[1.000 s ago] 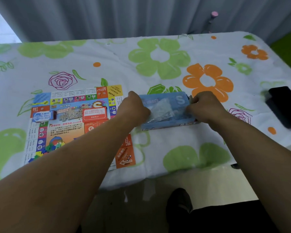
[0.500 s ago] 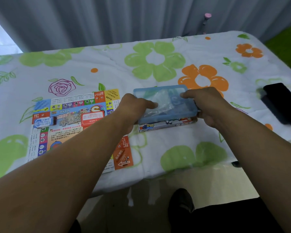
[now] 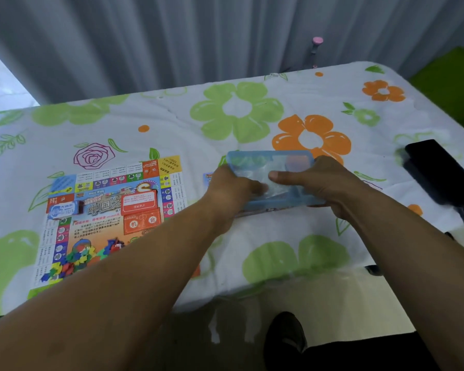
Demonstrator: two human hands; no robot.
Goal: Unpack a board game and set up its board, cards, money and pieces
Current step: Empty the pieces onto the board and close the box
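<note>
My left hand (image 3: pixel 233 191) and my right hand (image 3: pixel 327 183) grip the two ends of a shallow blue plastic tray (image 3: pixel 268 158) held just above the table. A clear plastic bag (image 3: pixel 263 178) lies in the tray, and my right thumb reaches across onto it. A printed box edge (image 3: pixel 206 178) shows under the tray's left end. On the left the colourful game board (image 3: pixel 105 212) lies flat. It carries a red card deck (image 3: pixel 138 203), a blue card pack (image 3: pixel 62 210) and a pile of small coloured pieces (image 3: pixel 73 259).
The table wears a white floral cloth (image 3: pixel 252 116). A black device with a cable (image 3: pixel 437 172) lies at the right edge. Grey curtains (image 3: pixel 198 36) hang behind the table. Below the front edge I see the floor and a dark shoe (image 3: pixel 284 333).
The blue tray has come up off the printed box and tilted towards me. My right thumb has slid inward onto the clear bag. The view has shifted slightly.
</note>
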